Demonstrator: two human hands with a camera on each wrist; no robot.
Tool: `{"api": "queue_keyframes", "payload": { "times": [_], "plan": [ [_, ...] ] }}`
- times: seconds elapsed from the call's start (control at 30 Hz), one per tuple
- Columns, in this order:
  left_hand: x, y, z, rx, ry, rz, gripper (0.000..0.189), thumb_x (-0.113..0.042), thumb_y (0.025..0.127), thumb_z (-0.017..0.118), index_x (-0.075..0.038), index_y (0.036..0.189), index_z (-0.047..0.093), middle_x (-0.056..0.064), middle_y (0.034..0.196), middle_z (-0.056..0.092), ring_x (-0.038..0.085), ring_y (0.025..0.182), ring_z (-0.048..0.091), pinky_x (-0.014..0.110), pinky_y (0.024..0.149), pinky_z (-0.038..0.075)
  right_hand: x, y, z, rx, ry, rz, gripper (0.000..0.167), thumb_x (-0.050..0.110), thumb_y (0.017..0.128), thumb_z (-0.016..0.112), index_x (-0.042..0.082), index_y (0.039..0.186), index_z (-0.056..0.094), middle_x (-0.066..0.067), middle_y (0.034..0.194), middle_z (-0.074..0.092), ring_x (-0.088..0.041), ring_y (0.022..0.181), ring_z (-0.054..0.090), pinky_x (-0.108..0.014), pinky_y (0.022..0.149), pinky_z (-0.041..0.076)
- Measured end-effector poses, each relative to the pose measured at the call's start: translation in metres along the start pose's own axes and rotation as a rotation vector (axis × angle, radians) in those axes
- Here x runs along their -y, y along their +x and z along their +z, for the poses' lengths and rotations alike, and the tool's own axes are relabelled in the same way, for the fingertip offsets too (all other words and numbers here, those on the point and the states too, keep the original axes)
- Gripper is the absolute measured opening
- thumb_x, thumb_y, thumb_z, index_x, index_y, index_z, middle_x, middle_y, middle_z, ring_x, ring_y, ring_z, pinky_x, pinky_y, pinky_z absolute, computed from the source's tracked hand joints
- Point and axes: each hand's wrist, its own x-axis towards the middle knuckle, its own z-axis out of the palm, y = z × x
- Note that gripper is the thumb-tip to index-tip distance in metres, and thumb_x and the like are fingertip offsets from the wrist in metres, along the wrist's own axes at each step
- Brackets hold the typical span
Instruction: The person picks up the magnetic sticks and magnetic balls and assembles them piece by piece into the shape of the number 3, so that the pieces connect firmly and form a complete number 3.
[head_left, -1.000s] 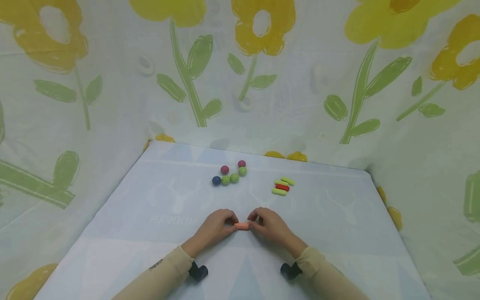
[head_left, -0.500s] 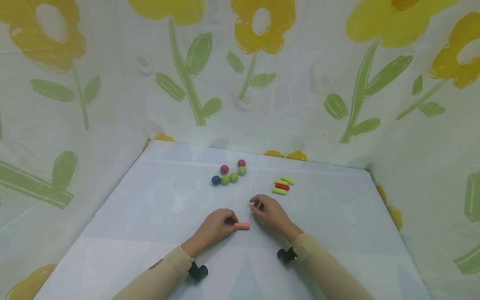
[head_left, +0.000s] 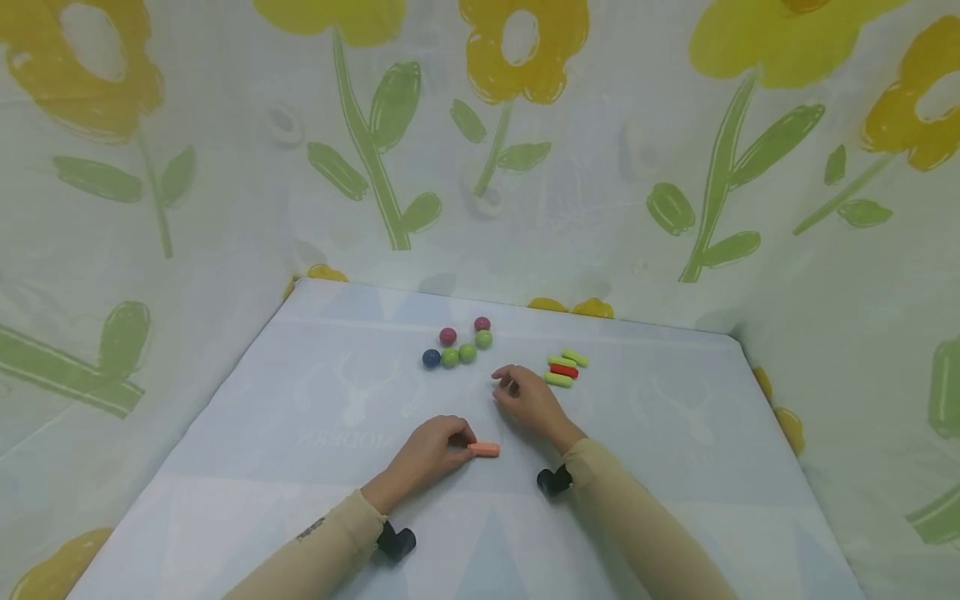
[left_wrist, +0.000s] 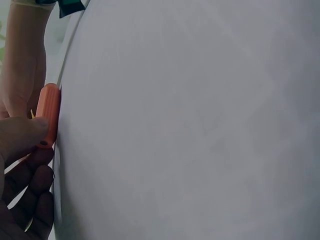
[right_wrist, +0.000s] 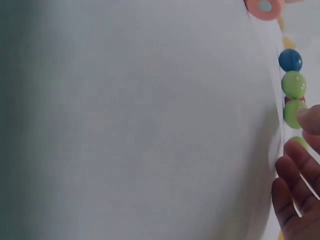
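Observation:
An orange ribbed tube bead (head_left: 485,450) lies in front of the person, a hole visible in its end in both wrist views. My left hand (head_left: 437,454) pinches one end of it between thumb and fingers; the thumb rests on the bead (left_wrist: 49,107) in the left wrist view. Further forward is my right hand (head_left: 528,400), its fingers loosely bent with nothing between them. It is nearest to the yellow-green tube beads (head_left: 558,379) on its right and the round green beads (head_left: 468,353) beyond. In the right wrist view, the thumb overlaps a green bead (right_wrist: 294,84) row only visually.
A dark blue ball (head_left: 431,358) sits at the left end of the green row, with two magenta balls (head_left: 447,337) behind. A red tube bead (head_left: 564,370) lies among yellow-green ones. Flower-printed cloth (head_left: 600,183) surrounds the pale table (head_left: 262,417).
My right hand has left the orange tube bead and moved forward across the table towards the other beads. My left hand stays in place, still pinching the orange bead.

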Motion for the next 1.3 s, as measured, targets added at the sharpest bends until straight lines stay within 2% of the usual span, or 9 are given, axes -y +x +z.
{"api": "queue_keyframes", "payload": {
  "times": [0.5,0.73,0.87,1.13,1.3],
  "plan": [
    [0.002,0.000,0.000,-0.030,0.003,0.023,0.006,-0.020,0.087,0.074,-0.021,0.091,0.069,-0.010,0.089,0.068,0.007,0.085,0.061,0.030,0.081,0.052,0.004,0.038,0.008,0.005,0.047,0.063,0.029,0.030,0.092,0.068,0.023,0.119,0.062,0.004,0.102,0.063,-0.016,0.091,0.056,-0.033,0.083,0.051],
    [0.001,0.000,0.000,0.006,0.005,0.007,0.007,-0.024,0.087,0.074,-0.021,0.093,0.071,-0.010,0.090,0.068,0.005,0.086,0.061,0.028,0.082,0.052,0.005,0.048,0.013,0.015,0.029,0.058,0.034,0.029,0.091,0.069,0.023,0.123,0.060,0.003,0.108,0.064,-0.016,0.093,0.056,-0.033,0.082,0.050],
    [0.001,0.000,0.000,0.003,0.013,0.016,0.008,-0.025,0.088,0.074,-0.020,0.093,0.071,-0.010,0.090,0.068,0.006,0.086,0.061,0.028,0.082,0.052,0.007,0.051,0.014,0.003,0.029,0.064,0.037,0.028,0.091,0.069,0.023,0.127,0.058,0.003,0.111,0.062,-0.016,0.093,0.056,-0.033,0.081,0.049],
    [0.000,-0.001,0.001,-0.005,0.007,0.011,0.007,-0.023,0.087,0.074,-0.020,0.093,0.071,-0.009,0.090,0.068,0.007,0.087,0.061,0.029,0.083,0.051,0.018,0.055,0.012,0.015,0.064,0.073,0.044,0.026,0.092,0.067,0.022,0.134,0.055,0.000,0.122,0.062,-0.020,0.105,0.058,-0.040,0.096,0.050],
    [-0.001,-0.001,0.001,-0.003,0.005,0.018,0.007,-0.023,0.087,0.074,-0.020,0.093,0.071,-0.009,0.090,0.068,0.007,0.086,0.061,0.029,0.083,0.051,0.021,0.057,0.013,0.011,0.038,0.052,0.048,0.026,0.093,0.067,0.026,0.138,0.052,0.000,0.127,0.062,-0.019,0.107,0.059,-0.040,0.098,0.050]
  ]
}}
